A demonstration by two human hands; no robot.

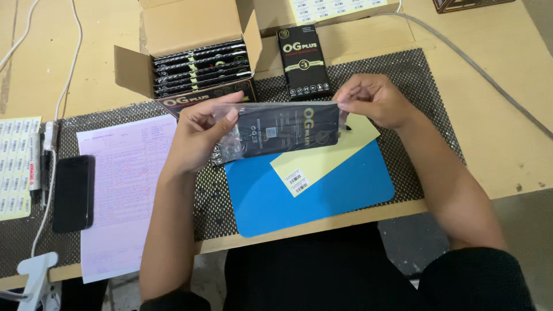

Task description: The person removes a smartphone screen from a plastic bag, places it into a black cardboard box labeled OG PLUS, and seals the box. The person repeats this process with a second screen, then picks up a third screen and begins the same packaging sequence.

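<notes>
1. The left hand (199, 135) grips the left end of a clear sleeve (279, 129), thumb on top and fingers curled beneath.
2. The right hand (377, 101) pinches the sleeve's right end between thumb and fingertips.
3. The sleeve holds a flat black pack with gold marks. It is held level above the counter (507, 132), over the far edge of a blue pad (322, 193).
4. A yellow sheet (322, 158) with a small barcode sticker lies on the pad, partly under the sleeve.
5. An open carton (190, 55) of like black packs sits far left; 1 more black box (303, 60) lies flat beside it.
6. To the left lie a pink form (124, 190), a black phone (73, 193) and a sheet of labels (16, 167).
</notes>
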